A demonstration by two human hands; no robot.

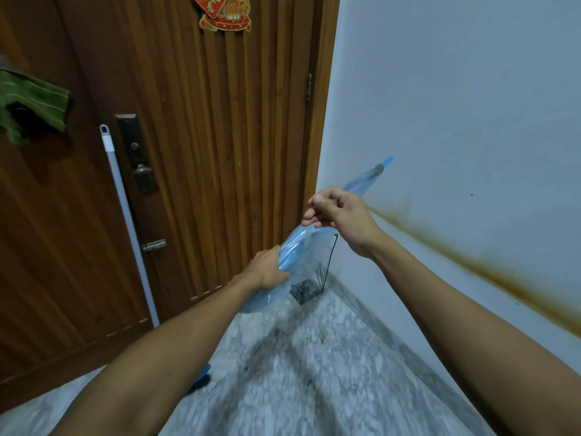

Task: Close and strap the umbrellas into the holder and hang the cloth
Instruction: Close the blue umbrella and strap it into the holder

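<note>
- The wooden door fills the left and middle of the view, with vertical grooves and a dark lock plate with a handle.
- The pale wall takes the right side and carries a brown smear running down to the right.
- The speckled stone floor spreads across the bottom, meeting door and wall in the corner.
- The folded, translucent blue umbrella is held in the air before that corner, slanting from lower left up to its tip near the wall at upper right.
- A white pole leans against the door, just left of the lock plate.
- The green cloth hangs at the left edge, over something on the door.
- The left hand grips the umbrella's lower part, fingers wrapped round the canopy.
- The right hand is higher along the umbrella, fingers curled with thumb and fingertips pinched together; whether they pinch the canopy or a strap I cannot tell.
- The black wire holder stands on the floor in the corner, below the umbrella and apart from it.
- A red and gold decoration is fixed at the door's top.
</note>
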